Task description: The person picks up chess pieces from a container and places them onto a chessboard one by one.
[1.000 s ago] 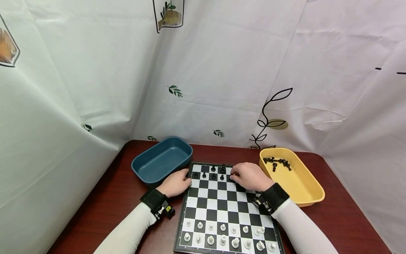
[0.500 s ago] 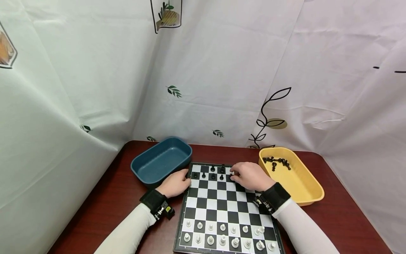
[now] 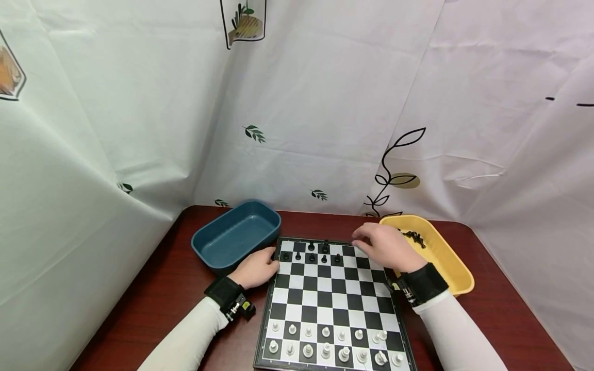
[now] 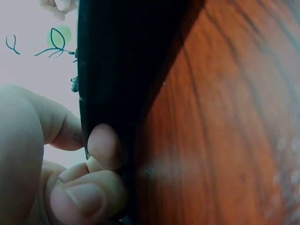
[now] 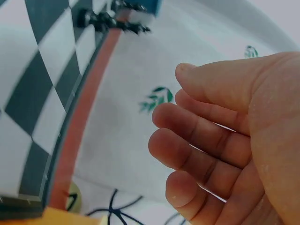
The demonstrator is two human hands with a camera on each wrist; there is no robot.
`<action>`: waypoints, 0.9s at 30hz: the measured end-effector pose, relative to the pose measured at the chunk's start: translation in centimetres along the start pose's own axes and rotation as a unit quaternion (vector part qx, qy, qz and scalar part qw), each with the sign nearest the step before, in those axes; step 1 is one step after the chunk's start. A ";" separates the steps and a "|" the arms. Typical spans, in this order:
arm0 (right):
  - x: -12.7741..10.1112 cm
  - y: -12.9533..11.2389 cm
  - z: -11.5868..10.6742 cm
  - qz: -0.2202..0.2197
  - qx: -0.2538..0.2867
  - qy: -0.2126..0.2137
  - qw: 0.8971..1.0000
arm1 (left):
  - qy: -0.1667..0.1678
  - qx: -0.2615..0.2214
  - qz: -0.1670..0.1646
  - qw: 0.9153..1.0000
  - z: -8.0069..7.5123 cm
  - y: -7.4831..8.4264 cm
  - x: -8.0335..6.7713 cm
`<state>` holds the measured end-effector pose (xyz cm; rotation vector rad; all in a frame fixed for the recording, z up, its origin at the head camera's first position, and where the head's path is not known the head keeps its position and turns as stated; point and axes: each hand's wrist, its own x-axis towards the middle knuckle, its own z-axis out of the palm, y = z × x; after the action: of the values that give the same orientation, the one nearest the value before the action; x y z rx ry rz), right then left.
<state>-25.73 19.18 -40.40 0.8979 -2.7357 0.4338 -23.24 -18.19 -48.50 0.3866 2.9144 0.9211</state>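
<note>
A black-and-white chessboard [image 3: 320, 296] lies on the table, with white pieces [image 3: 326, 351] in two rows at the near side and several black pieces at the far left. My left hand [image 3: 255, 268] holds the board's left edge; the left wrist view shows thumb and fingers pressed around its dark side. Over the far right corner hovers my right hand [image 3: 385, 245], fingers loosely bent and nothing between them in the right wrist view. A black chess pawn [image 3: 337, 258] stands to the left of that hand, at the right end of the black front row.
A yellow bin [image 3: 443, 265] at the right contains more black pieces [image 3: 414, 238], partly hidden behind the right hand. The blue bin [image 3: 223, 265] stands at the back left, close to the left hand. White patterned cloth [image 3: 297, 129] hangs behind the table.
My right hand has let go of the black pawn, now standing on the board, and moved up and right toward the yellow bin. The left hand stays in place.
</note>
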 end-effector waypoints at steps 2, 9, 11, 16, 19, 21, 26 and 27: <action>-0.2 0.4 -0.7 0.009 0.004 0.008 1.000 | 0.001 -0.002 0.001 1.000 0.1 -0.1 0.0; -1.0 2.2 -2.3 0.042 0.006 0.037 0.998 | 0.001 -0.002 0.001 1.000 0.1 -0.1 0.0; -1.2 2.8 -2.6 0.047 -0.001 0.046 0.998 | 0.000 -0.001 0.001 1.000 0.1 -0.1 0.0; -1.7 4.0 -3.4 0.058 -0.003 0.055 0.997 | -0.002 0.003 0.002 1.000 0.0 0.0 0.1; -2.0 4.7 -3.9 0.075 0.010 0.052 0.996 | -0.002 0.001 -0.002 1.000 0.0 0.1 0.1; -2.3 5.2 -3.9 0.089 0.017 0.049 0.995 | -0.003 -0.002 -0.003 1.000 -0.1 0.1 0.0; -2.8 6.7 -3.5 0.111 0.006 0.048 0.993 | -0.004 -0.003 -0.002 1.000 0.0 0.1 -0.1; -2.9 7.1 -3.4 0.114 0.003 0.048 0.992 | -0.003 -0.003 -0.001 1.000 0.0 0.1 -0.1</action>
<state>-27.30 27.35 -39.54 0.5517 -2.7577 0.5114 -23.12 -18.20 -48.44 0.3848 2.9051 0.9258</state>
